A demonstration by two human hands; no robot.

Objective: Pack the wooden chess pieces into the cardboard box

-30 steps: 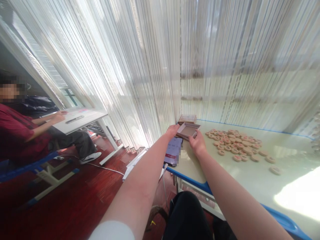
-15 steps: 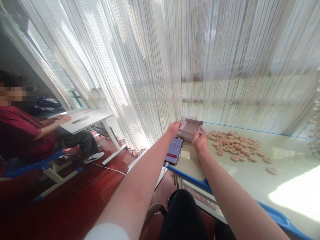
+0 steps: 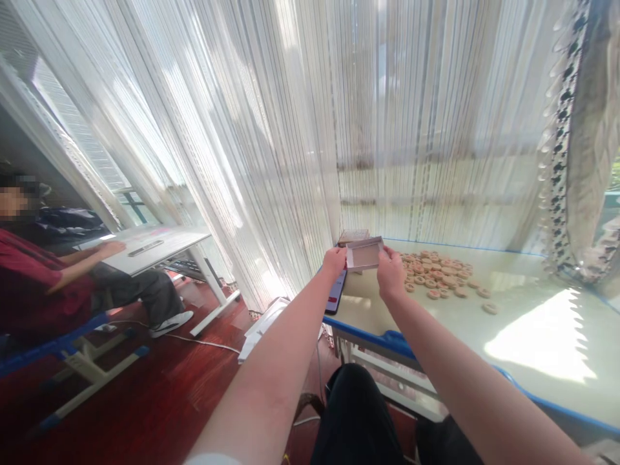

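Observation:
Both hands hold a small, shallow cardboard box (image 3: 365,254) whose open inside faces me; I see nothing in it. My left hand (image 3: 335,261) grips its left end, and my right hand (image 3: 391,270) is closed on the right end. Under the left hand lies a phone (image 3: 336,294) with a lit screen, partly hidden by my forearm. Behind the box sits another pale box-like piece (image 3: 354,236). To the right of my right hand, a loose pile of round wooden pieces with markings (image 3: 438,271), like Chinese chess pieces, spreads over the table.
The pale table (image 3: 450,329) has a blue edge, with a bright sun patch on its right. Sheer curtains (image 3: 290,129) hang behind it. At left, a person in a dark red shirt (image 3: 29,284) sits at a white table (image 3: 169,248). A cable crosses the floor.
The box has tilted so that its inside faces me more. My view has swung slightly right, shifting the pile and tables leftward in the picture. Both hands still hold the box.

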